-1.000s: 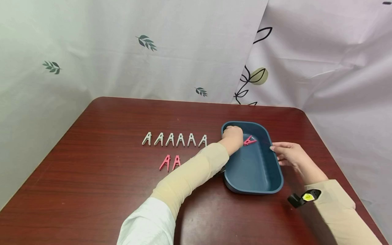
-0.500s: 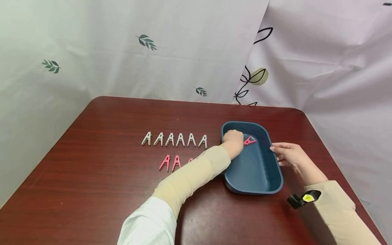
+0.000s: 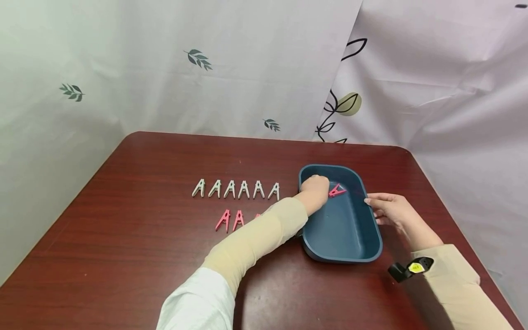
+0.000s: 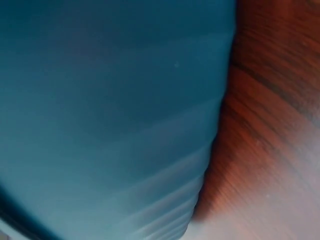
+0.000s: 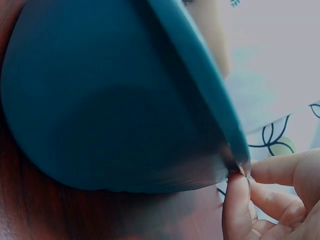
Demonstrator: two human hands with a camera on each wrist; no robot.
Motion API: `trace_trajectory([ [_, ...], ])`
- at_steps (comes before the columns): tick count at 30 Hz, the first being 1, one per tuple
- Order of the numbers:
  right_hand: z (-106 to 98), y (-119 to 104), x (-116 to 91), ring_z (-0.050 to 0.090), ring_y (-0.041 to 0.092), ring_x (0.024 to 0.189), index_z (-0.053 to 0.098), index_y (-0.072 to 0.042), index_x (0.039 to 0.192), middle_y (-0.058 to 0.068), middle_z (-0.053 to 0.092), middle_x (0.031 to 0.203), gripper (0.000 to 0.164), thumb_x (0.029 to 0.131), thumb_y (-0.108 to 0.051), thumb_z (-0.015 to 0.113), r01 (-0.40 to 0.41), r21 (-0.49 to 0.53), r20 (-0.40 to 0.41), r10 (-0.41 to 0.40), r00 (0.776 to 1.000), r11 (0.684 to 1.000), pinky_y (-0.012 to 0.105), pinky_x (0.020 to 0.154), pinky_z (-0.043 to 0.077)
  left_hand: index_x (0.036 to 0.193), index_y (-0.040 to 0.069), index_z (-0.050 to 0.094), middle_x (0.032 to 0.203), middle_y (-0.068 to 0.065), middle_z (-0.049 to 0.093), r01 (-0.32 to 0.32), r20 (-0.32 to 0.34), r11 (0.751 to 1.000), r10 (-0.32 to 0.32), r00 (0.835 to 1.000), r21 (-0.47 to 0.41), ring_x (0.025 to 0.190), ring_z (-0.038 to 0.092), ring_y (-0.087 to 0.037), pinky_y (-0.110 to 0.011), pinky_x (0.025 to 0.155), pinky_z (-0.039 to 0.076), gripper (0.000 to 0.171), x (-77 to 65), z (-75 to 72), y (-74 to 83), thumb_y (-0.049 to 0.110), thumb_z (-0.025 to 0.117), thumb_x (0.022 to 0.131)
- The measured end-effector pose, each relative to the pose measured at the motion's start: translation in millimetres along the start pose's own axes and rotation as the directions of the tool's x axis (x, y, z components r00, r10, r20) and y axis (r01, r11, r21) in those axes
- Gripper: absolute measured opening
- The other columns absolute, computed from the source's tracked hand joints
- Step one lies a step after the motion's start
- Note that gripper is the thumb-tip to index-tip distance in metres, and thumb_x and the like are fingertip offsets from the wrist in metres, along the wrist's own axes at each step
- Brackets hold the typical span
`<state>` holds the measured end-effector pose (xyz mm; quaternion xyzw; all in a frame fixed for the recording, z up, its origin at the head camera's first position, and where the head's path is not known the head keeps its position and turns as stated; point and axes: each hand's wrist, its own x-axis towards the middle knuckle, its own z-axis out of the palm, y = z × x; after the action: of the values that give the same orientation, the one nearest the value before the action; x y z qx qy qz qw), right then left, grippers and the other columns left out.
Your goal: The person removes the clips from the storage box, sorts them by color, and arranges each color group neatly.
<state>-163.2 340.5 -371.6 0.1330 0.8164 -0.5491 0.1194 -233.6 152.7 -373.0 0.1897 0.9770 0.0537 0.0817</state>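
A blue plastic bin [image 3: 338, 229] stands on the right side of the table, with a pink spring clip [image 3: 337, 190] on its floor. My left hand [image 3: 316, 189] reaches over the near-left wall into the bin, left of that clip. Its fingers are bent down and out of sight, so anything held there is hidden. The left wrist view has only the outer wall of the bin [image 4: 125, 115], without the hand. At the bin's right side, my right hand [image 3: 389, 208] pinches the rim between thumb and fingers, as the right wrist view also shows at the rim [image 5: 220, 95].
Several white spring clips [image 3: 230, 189] lie in a row left of the bin. In front of them are pink clips [image 3: 223, 220], one partly covered by my left sleeve [image 3: 264, 233]. A patterned cloth [image 3: 247, 68] hangs behind the wooden table [image 3: 123, 256].
My left hand has come slightly lower and nearer within the bin, and the tip of a third pink clip now shows beside the sleeve. The right hand stays on the rim.
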Motion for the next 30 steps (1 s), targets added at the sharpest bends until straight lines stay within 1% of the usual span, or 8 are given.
trace_trajectory([
  [5,0.3,-0.8,-0.2,0.06,0.004,0.059,0.048,0.008,0.131,-0.012,0.064,0.069,0.051,0.093,-0.023,0.06,0.0,0.004,0.005,0.0,1.0,1.0,0.023,0.057,0.054,0.111,0.011,0.067,0.105,-0.006,0.062,-0.04,-0.012,0.999,0.04,0.999,-0.032,0.074,0.057,-0.012,-0.023,0.056,0.046,0.022,1.9,-1.3,-5.2,0.019,0.059,0.092],
  [9,-0.4,-1.1,-0.6,0.06,0.004,0.059,0.053,0.004,0.128,-0.012,0.064,0.069,0.044,0.093,-0.023,0.06,0.0,0.017,0.006,0.0,1.0,1.0,0.023,0.056,0.053,0.108,0.009,0.067,0.103,-0.007,0.062,-0.091,-0.037,0.992,0.088,0.995,-0.083,0.079,0.055,-0.013,-0.023,0.061,0.044,0.019,2.0,-4.3,-10.7,0.016,0.056,0.093],
  [13,-0.6,-0.8,-0.7,0.06,0.004,0.058,0.057,-0.001,0.125,-0.011,0.064,0.068,0.039,0.093,-0.023,0.06,-0.007,0.032,0.011,0.007,1.0,0.999,0.023,0.056,0.054,0.1,0.009,0.064,0.095,-0.006,0.062,-0.143,-0.04,0.98,0.139,0.989,-0.137,0.08,0.055,-0.013,-0.023,0.062,0.042,0.012,1.6,-6.2,-15.7,0.012,0.054,0.094],
  [16,-0.2,-0.6,-1.0,0.06,0.004,0.058,0.056,0.0,0.126,-0.012,0.064,0.068,0.041,0.093,-0.023,0.06,-0.011,0.035,0.012,0.011,1.0,0.999,0.023,0.056,0.053,0.096,0.009,0.06,0.087,-0.005,0.061,-0.169,-0.044,0.973,0.164,0.985,-0.155,0.074,0.054,-0.012,-0.022,0.058,0.04,0.006,1.0,-6.5,-18.0,0.012,0.056,0.094],
  [18,-0.2,-0.5,-1.3,0.06,0.004,0.058,0.055,0.001,0.127,-0.012,0.064,0.068,0.041,0.093,-0.024,0.06,-0.013,0.037,0.013,0.012,1.0,0.999,0.022,0.056,0.053,0.093,0.011,0.058,0.083,-0.003,0.059,-0.177,-0.05,0.972,0.171,0.984,-0.157,0.07,0.053,-0.011,-0.021,0.056,0.039,0.003,0.7,-6.2,-18.5,0.013,0.058,0.093],
  [20,-0.3,-0.4,-1.5,0.06,0.004,0.058,0.058,-0.003,0.124,-0.011,0.064,0.068,0.037,0.093,-0.024,0.06,-0.013,0.044,0.014,0.012,1.0,0.999,0.022,0.055,0.053,0.09,0.012,0.056,0.079,-0.002,0.058,-0.182,-0.057,0.971,0.175,0.983,-0.156,0.066,0.052,-0.011,-0.021,0.054,0.039,0.007,0.7,-5.4,-18.8,0.015,0.062,0.09],
  [25,-0.9,0.3,-1.5,0.06,0.004,0.058,0.065,-0.018,0.108,-0.011,0.065,0.068,0.016,0.093,-0.023,0.061,-0.012,0.07,0.016,0.011,1.0,0.997,0.022,0.055,0.053,0.09,0.014,0.056,0.077,0.002,0.056,-0.184,-0.077,0.971,0.174,0.982,-0.152,0.066,0.052,-0.009,-0.022,0.053,0.04,0.022,0.9,-3.7,-18.9,0.025,0.074,0.083],
  [30,-1.4,0.4,-1.1,0.06,0.005,0.058,0.067,-0.023,0.101,-0.011,0.065,0.068,0.01,0.093,-0.023,0.061,-0.013,0.079,0.021,0.011,1.0,0.997,0.022,0.055,0.053,0.09,0.014,0.056,0.075,0.002,0.055,-0.183,-0.099,0.966,0.167,0.981,-0.185,0.064,0.052,-0.01,-0.021,0.051,0.038,0.024,0.1,-3.9,-20.7,0.029,0.073,0.083],
])
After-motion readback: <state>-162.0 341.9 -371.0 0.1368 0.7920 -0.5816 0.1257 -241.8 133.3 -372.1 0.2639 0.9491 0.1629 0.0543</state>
